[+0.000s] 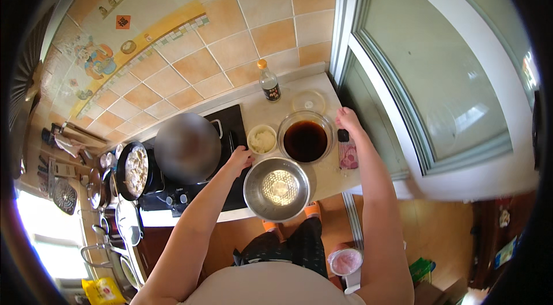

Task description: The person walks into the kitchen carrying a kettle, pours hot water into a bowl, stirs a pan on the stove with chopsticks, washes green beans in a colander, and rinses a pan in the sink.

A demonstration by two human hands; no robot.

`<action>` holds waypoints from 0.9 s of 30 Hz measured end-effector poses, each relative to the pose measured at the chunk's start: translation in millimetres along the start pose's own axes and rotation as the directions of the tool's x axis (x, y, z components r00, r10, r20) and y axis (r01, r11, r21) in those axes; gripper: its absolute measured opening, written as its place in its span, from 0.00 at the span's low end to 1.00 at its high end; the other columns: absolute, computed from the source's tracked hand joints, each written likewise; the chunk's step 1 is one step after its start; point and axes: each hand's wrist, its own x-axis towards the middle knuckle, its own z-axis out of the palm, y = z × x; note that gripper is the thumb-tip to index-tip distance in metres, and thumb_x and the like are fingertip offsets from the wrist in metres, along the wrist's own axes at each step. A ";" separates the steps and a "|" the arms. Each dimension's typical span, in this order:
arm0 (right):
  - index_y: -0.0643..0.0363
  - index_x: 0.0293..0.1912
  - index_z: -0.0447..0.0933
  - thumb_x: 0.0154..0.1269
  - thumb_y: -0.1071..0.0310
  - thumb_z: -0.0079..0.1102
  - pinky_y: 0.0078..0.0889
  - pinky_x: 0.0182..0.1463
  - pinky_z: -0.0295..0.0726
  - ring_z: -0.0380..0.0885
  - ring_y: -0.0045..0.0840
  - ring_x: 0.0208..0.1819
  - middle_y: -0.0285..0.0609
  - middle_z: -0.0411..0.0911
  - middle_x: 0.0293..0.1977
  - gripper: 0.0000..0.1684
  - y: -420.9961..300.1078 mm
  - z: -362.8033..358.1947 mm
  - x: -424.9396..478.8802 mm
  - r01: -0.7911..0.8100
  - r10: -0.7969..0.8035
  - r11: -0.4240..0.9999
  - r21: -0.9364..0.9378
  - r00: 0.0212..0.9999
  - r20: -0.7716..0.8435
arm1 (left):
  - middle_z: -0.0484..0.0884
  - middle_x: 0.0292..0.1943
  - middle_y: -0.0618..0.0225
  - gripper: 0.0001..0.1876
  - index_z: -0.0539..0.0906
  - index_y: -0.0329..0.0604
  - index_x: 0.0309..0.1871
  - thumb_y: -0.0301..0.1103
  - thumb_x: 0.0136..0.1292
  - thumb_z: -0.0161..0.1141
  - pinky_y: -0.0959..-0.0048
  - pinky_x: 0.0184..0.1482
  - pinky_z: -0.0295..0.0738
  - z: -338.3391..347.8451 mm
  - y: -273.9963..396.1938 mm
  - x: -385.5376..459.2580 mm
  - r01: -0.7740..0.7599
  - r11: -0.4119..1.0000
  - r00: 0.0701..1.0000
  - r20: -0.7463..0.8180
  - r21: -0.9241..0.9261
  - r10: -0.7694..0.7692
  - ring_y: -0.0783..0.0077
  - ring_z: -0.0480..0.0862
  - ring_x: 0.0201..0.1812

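My left hand (241, 160) is at the stove's right edge, its fingers beside a small white bowl of pale chopped food (262, 139). Whether it touches or holds anything is unclear. Below and right of it, a perforated metal strainer bowl (277, 189) sits at the counter's front edge. A glass bowl of dark brown liquid (305, 140) stands behind the strainer. To the right of this bowl is my right hand (347, 118), fingers curled, above a phone in a pink patterned case (348, 156); what it may hold cannot be made out.
A glass bottle with an orange cap (269, 81) and a clear round lid (308, 103) are near the tiled wall. On the black stove (233, 132) is a covered pan (187, 148). A pan of pale food (135, 171) lies farther left. The glazed door (432, 67) borders the counter's right side.
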 end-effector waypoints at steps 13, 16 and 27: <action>0.69 0.54 0.60 0.64 0.68 0.59 0.31 0.19 0.82 0.83 0.33 0.19 0.50 0.80 0.22 0.25 0.8 59.4 92.7 -0.127 0.126 0.992 0.024 0.992 0.023 | 0.78 0.54 0.49 0.21 0.64 0.42 0.64 0.21 0.68 0.48 0.58 0.48 0.86 40.0 15.9 23.1 -0.007 0.913 0.995 -0.093 -0.407 -0.035 0.50 0.86 0.47; 0.69 0.49 0.60 0.66 0.70 0.55 0.34 0.20 0.84 0.83 0.33 0.20 0.52 0.79 0.25 0.19 -8.2 53.8 103.0 -0.117 0.115 0.983 0.144 0.993 0.021 | 0.77 0.56 0.50 0.20 0.64 0.40 0.64 0.20 0.69 0.47 0.59 0.50 0.86 47.4 30.2 41.3 -0.055 0.883 0.992 -0.125 -0.467 -0.004 0.52 0.85 0.49; 0.60 0.45 0.73 0.72 0.52 0.55 0.27 0.26 0.75 0.79 0.21 0.22 0.40 0.78 0.29 0.19 -21.1 13.4 -38.5 0.143 -0.143 0.989 -0.035 0.989 0.025 | 0.80 0.50 0.62 0.16 0.73 0.39 0.59 0.30 0.70 0.54 0.68 0.48 0.81 57.0 41.0 17.7 -0.085 0.886 0.989 -0.146 -0.457 0.020 0.69 0.83 0.46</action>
